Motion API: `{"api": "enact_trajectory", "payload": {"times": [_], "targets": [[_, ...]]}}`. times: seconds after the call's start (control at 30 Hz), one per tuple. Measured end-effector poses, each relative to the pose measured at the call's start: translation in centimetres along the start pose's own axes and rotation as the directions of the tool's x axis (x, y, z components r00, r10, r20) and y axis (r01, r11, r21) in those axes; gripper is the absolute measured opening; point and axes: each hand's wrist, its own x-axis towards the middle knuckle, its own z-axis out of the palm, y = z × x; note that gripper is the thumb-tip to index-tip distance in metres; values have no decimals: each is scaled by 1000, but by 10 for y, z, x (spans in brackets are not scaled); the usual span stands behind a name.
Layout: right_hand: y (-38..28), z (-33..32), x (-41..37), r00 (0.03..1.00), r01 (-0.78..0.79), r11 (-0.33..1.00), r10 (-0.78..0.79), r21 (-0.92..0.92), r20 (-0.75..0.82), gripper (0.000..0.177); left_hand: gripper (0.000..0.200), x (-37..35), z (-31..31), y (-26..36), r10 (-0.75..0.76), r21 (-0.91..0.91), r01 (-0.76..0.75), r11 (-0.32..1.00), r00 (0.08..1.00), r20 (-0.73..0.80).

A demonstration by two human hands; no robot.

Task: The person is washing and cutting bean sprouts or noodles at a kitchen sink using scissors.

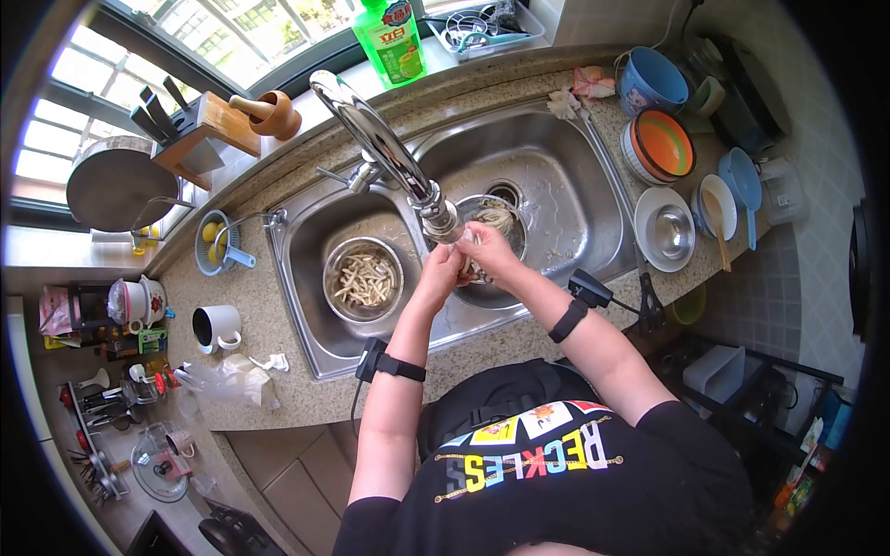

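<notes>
Looking down on a double sink set in a speckled counter (278,310), with the person's torso at the bottom edge and both forearms reaching up and inward to one point. At far left a white mug (215,326) stands on the counter. The left basin holds a metal strainer (328,274) of pale strips, untouched and just left of the left forearm. The left hand (443,271) is curled, fingers closed onto a clump of pale strands (474,271). The right hand (491,250) is cupped against it from the other side, so the clump lies between the two hands, touching both and equally near each. How tightly either hand presses cannot be told. The clump's long axis is mostly hidden by the fingers. The faucet head (443,222) sits directly above the joined hands. A metal bowl (515,222) holding more strands rests in the right basin directly beneath them. Farther right, well apart on the counter, stand stacked bowls (660,146) and a steel dish (669,232).
</notes>
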Motion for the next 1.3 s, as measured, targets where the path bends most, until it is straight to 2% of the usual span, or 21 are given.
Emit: {"api": "enact_trajectory", "payload": {"times": [0.07,0.1,0.17,0.2,0.23,0.27,0.3,0.37,0.43,0.5,0.57,0.6,0.67,0.8,0.87,0.9,0.97,1.2,1.3], "targets": [[-5,-2,2,1000,22,991,-20,-130,17,13,24,-1,0,2,-32,-101,37,994,998,53],[-3,-4,4,1000,23,991,-21,-130,17,13,24,-2,1,4,-32,-101,37,994,998,53],[1,-7,9,998,65,992,-65,-109,5,11,19,-6,1,8,7,-295,-14,955,1000,-26],[2,-9,11,998,66,992,-65,-109,7,11,18,-11,1,12,8,-336,-30,941,998,-67],[4,-10,12,999,38,999,-38,-24,13,11,18,-14,2,13,8,-336,-31,941,998,-69],[3,-10,12,1000,9,998,-11,62,20,12,17,-15,3,13,17,-296,-44,954,995,-96],[4,-9,12,1000,7,998,-9,62,21,12,16,-15,4,13,25,-256,-56,965,992,-123],[6,-3,11,1000,-18,1000,18,9,13,13,14,-8,1,2,-5,-258,-26,966,993,-119],[1,-3,8,999,-22,999,23,-45,29,13,19,6,-8,-18,58,0,-58,998,996,-73],[-3,-5,5,999,-24,995,28,-97,39,14,20,-4,-2,-4,54,10,-53,999,996,-75],[-8,-7,6,998,-62,993,58,97,38,15,16,-15,3,7,38,-311,-49,949,998,-41],[-11,-8,5,998,-60,994,56,96,39,15,16,-16,1,6,40,-311,-51,949,998,-41],[-17,-11,3,993,-116,968,109,223,41,16,8,-17,-4,3,-11,-518,-9,855,999,-37],[-22,-14,-1,982,-177,950,155,256,106,17,8,-14,-4,-3,27,-525,-75,848,995,-98],[-23,-15,-2,971,-198,940,150,277,184,18,8,-13,-3,-2,34,-598,-75,798,996,-79],[-22,-15,-2,971,-198,940,150,277,184,18,8,-13,-3,-2,35,-598,-75,798,996,-79],[-20,-15,-3,974,-223,912,192,345,121,18,8,-13,-3,-2,4,-712,-39,701,999,-51],[-19,-30,-6,948,-319,854,286,412,141,16,6,-3,-1,-11,-6,-750,-73,657,995,-102],[-28,-27,-9,922,-386,794,310,469,233,15,7,0,-1,-6,15,-729,-107,676,991,-133]]}}
